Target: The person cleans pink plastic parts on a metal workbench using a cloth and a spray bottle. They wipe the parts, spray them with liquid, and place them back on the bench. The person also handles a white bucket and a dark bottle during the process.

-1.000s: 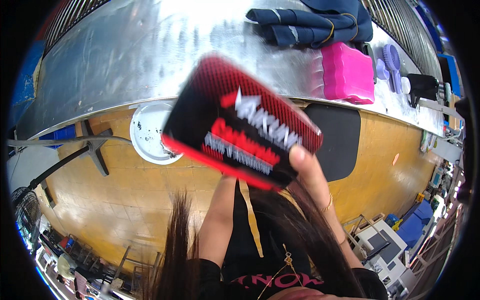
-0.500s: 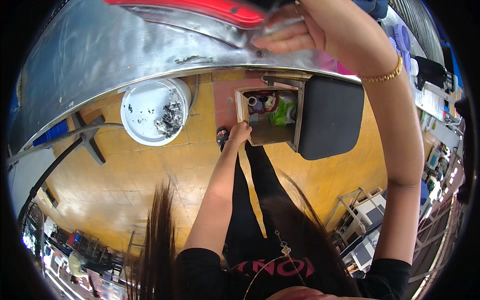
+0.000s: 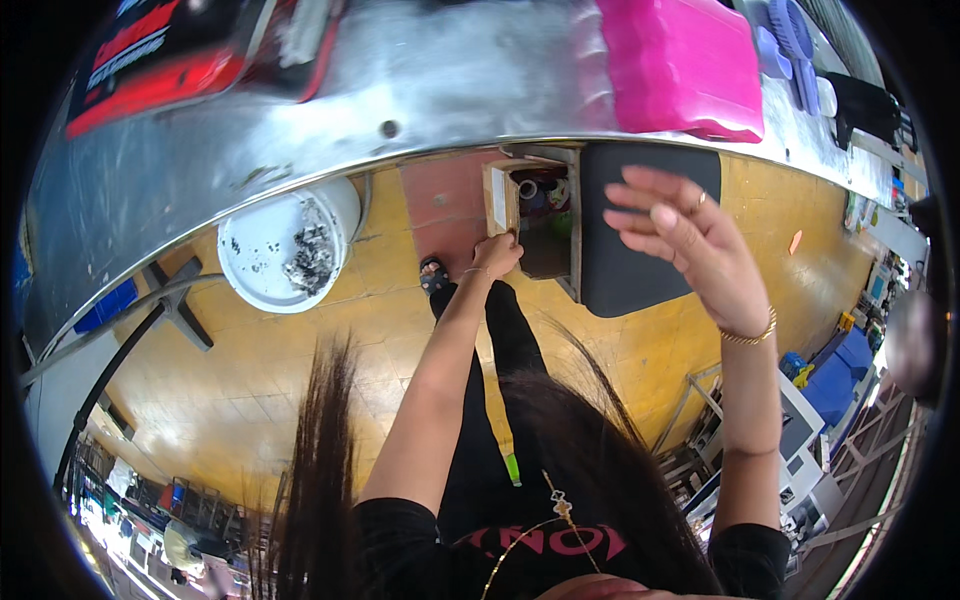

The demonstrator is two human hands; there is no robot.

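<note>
Under the table edge is an open wooden drawer (image 3: 545, 250), with a white ring-shaped item and other small things inside, partly in shadow. My left hand (image 3: 497, 254) is closed on the near end of the drawer's pale front panel (image 3: 500, 200). Raised over the dark padded seat (image 3: 640, 270), my right hand (image 3: 680, 235) has its fingers apart and holds nothing. On the metal tabletop (image 3: 450, 80) beyond it stands a bright pink plastic container (image 3: 685, 70). To the left lies a red and black case (image 3: 180, 60), blurred and cut by the frame's edge.
A white bucket (image 3: 262, 260) with dark and grey scraps on its lid or inside stands on the yellow tiled floor at left. Near it is a dark stand leg (image 3: 180, 310). Purple plastic items (image 3: 790, 45) sit at the table's far right.
My right hand has come back from the tabletop to above the seat. The drawer's visible opening has narrowed, with my left hand still on its front. The view has shifted, showing the pink container.
</note>
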